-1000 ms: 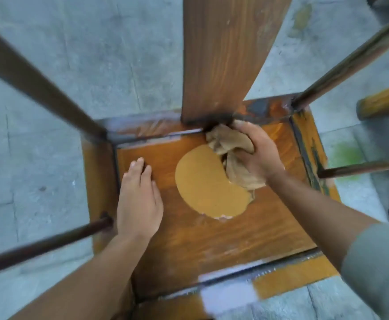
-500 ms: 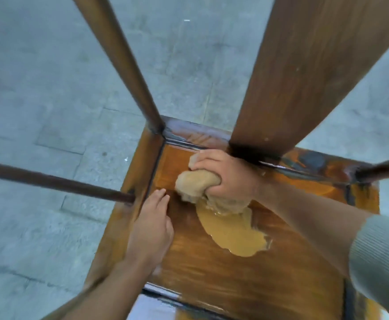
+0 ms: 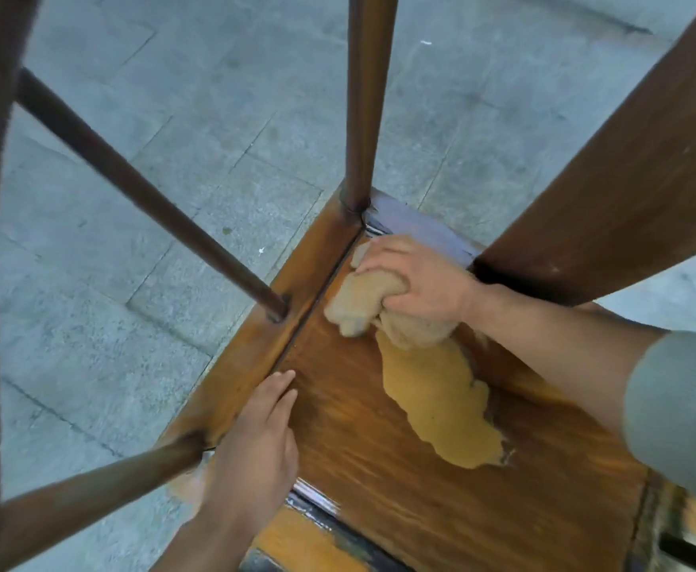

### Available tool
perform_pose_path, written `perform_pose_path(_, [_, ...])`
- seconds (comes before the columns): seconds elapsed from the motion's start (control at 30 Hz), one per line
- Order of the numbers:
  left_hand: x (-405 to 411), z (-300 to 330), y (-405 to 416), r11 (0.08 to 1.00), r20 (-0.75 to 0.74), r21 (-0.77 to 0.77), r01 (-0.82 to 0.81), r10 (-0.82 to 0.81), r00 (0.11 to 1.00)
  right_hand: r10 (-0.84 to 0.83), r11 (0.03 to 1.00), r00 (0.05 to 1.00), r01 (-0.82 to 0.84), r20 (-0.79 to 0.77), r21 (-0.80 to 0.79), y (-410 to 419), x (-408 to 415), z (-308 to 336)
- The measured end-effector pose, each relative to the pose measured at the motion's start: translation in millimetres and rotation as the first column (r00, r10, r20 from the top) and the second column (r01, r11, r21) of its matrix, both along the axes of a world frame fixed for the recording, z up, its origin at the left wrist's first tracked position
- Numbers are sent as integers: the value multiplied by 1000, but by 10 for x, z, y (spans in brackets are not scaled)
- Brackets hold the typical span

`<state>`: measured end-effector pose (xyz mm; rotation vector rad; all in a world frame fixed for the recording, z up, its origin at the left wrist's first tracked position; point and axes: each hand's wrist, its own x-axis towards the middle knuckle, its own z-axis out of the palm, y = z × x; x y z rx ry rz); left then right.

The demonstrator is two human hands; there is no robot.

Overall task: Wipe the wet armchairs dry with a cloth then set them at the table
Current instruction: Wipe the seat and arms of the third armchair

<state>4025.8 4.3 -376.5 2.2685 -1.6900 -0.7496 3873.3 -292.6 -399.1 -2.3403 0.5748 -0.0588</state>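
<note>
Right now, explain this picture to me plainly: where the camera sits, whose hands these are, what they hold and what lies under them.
The camera sits on a person's head, looking down past their arms. Below is the glossy brown wooden armchair seat, with dark rails and a broad back slat rising from it, over grey paving. The right hand grips a bunched tan cloth near the seat's far corner. The left hand rests flat on the seat's edge. The pale yellow worn patch belongs to the seat.
</note>
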Motion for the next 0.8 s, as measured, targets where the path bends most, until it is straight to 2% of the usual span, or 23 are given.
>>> perform_pose_path(0.03, [21,4,118,1000,20,2,16,-16,1000,52,999,998,-52,-36,6,-47,29,38])
perform_pose_path(0.1, [29,32,297,999,48,2,39,-39,998,42,999,996,-41,-82,4,-139,136,101])
perform_pose_path(0.2, [47,27,499,999,41,-23,25,-25,999,9,1000,1000,-9,11,-19,83,241,115])
perform_pose_path(0.27, [46,15,621,998,51,-65,8,-4,999,130,991,991,-129,26,-38,462,177,51])
perform_pose_path(0.33, [25,-19,709,995,61,-94,11,-5,998,305,952,949,-307,-76,-13,718,105,61])
perform_pose_path(0.43, [31,-63,758,991,75,-134,13,-3,997,436,898,886,-440,-157,6,490,175,133])
perform_pose_path(0.53, [25,-97,710,986,83,-166,4,10,997,314,942,943,-324,-110,-85,37,168,197])
perform_pose_path(0.63, [17,-129,680,987,104,-161,-4,21,994,73,997,991,-72,-113,8,-227,-6,168])
perform_pose_path(0.7, [6,-140,686,989,84,-146,-7,20,996,-89,995,993,93,-77,46,-157,-174,89])
perform_pose_path(0.8, [-4,-157,710,991,69,-135,-13,22,997,-317,946,948,316,0,72,157,-485,-37])
